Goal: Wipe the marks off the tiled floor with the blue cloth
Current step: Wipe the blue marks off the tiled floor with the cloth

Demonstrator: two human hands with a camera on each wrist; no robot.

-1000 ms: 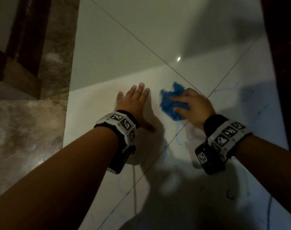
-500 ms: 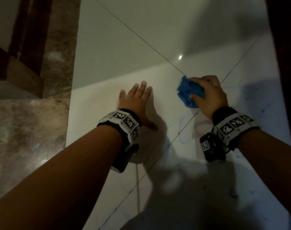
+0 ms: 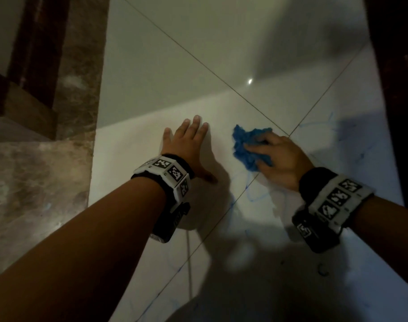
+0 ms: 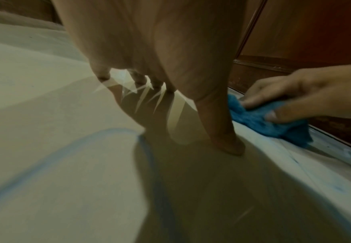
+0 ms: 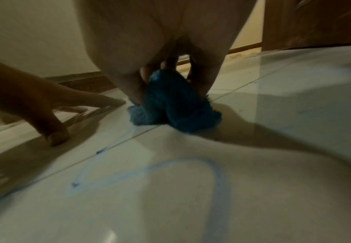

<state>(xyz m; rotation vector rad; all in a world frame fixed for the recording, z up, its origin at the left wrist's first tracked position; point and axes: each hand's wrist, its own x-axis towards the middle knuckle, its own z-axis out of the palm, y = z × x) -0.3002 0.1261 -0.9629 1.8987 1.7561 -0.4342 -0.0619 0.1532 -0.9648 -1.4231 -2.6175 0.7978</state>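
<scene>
We press the bunched blue cloth (image 3: 249,147) onto the tiled floor (image 3: 151,89) at a grout crossing, right hand (image 3: 279,159) clutching it, left hand (image 3: 186,145) spread flat; soft and light, it likely needs a full-fist hold.

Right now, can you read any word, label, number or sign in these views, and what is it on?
None can be read.
Left wristband: black-and-white square marker patterns, no letters.
Right wristband: the same kind of markers, blurred.
Tiled floor: blue scribble marks, loops only, no legible writing.
</scene>
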